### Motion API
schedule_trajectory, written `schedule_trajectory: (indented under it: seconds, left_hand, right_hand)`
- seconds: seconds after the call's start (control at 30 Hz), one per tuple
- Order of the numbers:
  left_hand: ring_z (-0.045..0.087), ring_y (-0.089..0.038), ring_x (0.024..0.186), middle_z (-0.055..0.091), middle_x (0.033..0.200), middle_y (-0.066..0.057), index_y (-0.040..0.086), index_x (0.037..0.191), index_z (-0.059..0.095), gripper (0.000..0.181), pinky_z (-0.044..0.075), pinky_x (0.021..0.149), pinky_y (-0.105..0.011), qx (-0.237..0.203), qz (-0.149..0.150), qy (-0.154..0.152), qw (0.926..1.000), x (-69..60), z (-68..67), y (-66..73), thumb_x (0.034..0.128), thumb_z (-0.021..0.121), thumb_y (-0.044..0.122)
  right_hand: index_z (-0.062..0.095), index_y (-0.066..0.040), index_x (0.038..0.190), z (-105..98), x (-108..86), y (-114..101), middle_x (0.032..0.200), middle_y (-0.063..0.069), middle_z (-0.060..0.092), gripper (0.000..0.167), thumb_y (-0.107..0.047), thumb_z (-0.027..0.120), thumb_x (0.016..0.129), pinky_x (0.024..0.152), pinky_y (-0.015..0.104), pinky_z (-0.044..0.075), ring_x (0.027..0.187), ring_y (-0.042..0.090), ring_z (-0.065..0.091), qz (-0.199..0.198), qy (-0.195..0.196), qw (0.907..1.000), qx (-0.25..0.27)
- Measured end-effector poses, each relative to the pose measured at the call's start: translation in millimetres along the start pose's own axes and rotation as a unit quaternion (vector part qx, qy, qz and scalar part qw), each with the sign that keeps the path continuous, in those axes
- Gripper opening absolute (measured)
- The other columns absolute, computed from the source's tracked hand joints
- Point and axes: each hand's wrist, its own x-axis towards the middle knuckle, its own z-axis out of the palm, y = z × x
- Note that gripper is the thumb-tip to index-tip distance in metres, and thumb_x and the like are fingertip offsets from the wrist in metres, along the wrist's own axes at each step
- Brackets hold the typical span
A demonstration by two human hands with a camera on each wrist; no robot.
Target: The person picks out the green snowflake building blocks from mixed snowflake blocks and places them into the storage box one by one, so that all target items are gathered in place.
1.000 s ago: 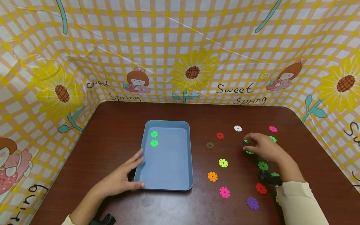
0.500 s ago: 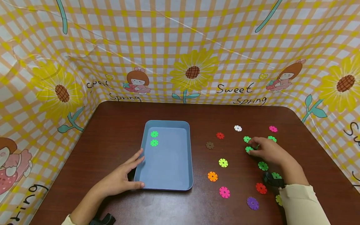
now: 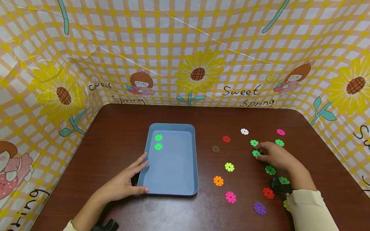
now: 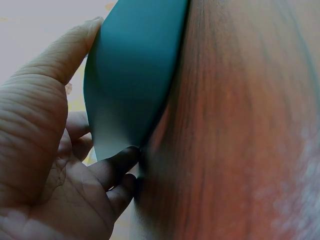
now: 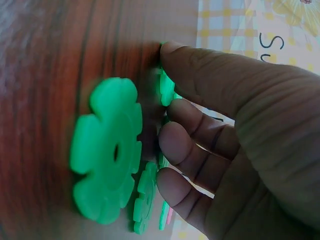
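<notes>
At the right, my right hand (image 3: 274,155) pinches a green flower-shaped disc (image 3: 256,153) that lies on the table. Its thumb and index finger are at opposite edges of this green disc (image 5: 166,87) in the right wrist view. A second green disc (image 3: 254,143) lies just beyond the fingertips. My left hand (image 3: 127,181) rests against the left side of a blue-grey tray (image 3: 197,166), fingers spread and thumb at its near corner. From the left wrist, the fingers touch the tray's outer wall (image 4: 135,65). Two bright green discs (image 3: 158,142) lie inside the tray, one above the other.
Around my right hand are several loose discs, among them a white one (image 3: 244,132), a brown one (image 3: 215,149), an orange one (image 3: 218,181) and a purple one (image 3: 259,208). Green discs (image 3: 270,170) also lie near the wrist. A checked cloth (image 3: 162,48) rises behind the table.
My right hand has shifted slightly right and nearer, from over the farther green disc to the one now between its fingertips. My left hand and the tray stay put.
</notes>
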Motion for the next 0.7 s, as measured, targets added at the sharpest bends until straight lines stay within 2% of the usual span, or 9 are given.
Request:
schedule_trajectory:
  seconds: [0.4, 0.53, 0.7]
  left_hand:
    - [0.014, -0.022, 0.149, 0.009, 0.166, 0.003, 0.004, 0.155, 0.032, 0.096, 0.028, 0.11, -0.056, 0.001, -0.002, -0.001, 1.0, -0.2, 0.4, -0.4, 0.0811, 0.082, 0.04]
    - [0.014, -0.023, 0.149, 0.009, 0.166, 0.002, 0.004, 0.155, 0.032, 0.098, 0.028, 0.11, -0.057, 0.002, 0.0, -0.001, 1.0, -0.2, -0.1, -0.5, 0.081, 0.081, 0.045]
    - [0.014, -0.023, 0.149, 0.009, 0.166, 0.001, 0.003, 0.155, 0.032, 0.1, 0.028, 0.11, -0.056, 0.003, 0.001, -0.003, 1.0, -0.3, -0.8, 0.2, 0.0806, 0.078, 0.052]
  right_hand:
    - [0.063, -0.001, 0.102, 1.9, -0.2, 1.4, 0.102, 0.014, 0.058, 0.022, -0.01, 0.076, 0.086, 0.074, 0.044, 0.047, 0.087, 0.028, 0.055, 0.002, 0.004, 1.0, 0.002]
    - [0.059, -0.002, 0.101, 1.9, 0.3, 0.5, 0.098, 0.012, 0.057, 0.023, -0.008, 0.076, 0.086, 0.071, 0.041, 0.045, 0.085, 0.026, 0.053, 0.005, 0.003, 0.9999, 0.011]
    - [0.056, -0.003, 0.101, 1.5, -1.0, -1.1, 0.086, 0.005, 0.053, 0.024, -0.009, 0.075, 0.087, 0.062, 0.035, 0.041, 0.075, 0.021, 0.048, 0.015, -0.004, 0.9995, 0.027]
